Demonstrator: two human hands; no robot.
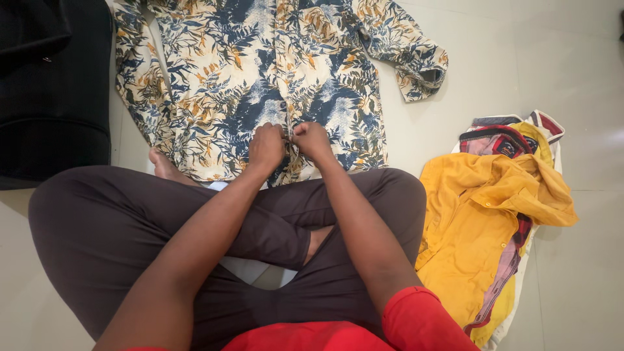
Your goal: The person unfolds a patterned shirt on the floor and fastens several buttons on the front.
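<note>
Hands pinching shirt placket on floor

Left hand point(267, 145) and right hand point(310, 139) side by side, fingers closed on front edge of leaf-print shirt point(260, 71), spread flat on pale floor point(572, 58). Yellow shirt point(481, 221) heaped at right; black bag point(52, 84) far left.

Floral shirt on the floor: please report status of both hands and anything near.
Left hand and right hand both pinch the front placket of the floral shirt, spread flat on floor. Yellow shirt heaped to the right, black bag to the left; neither obstructs.
</note>
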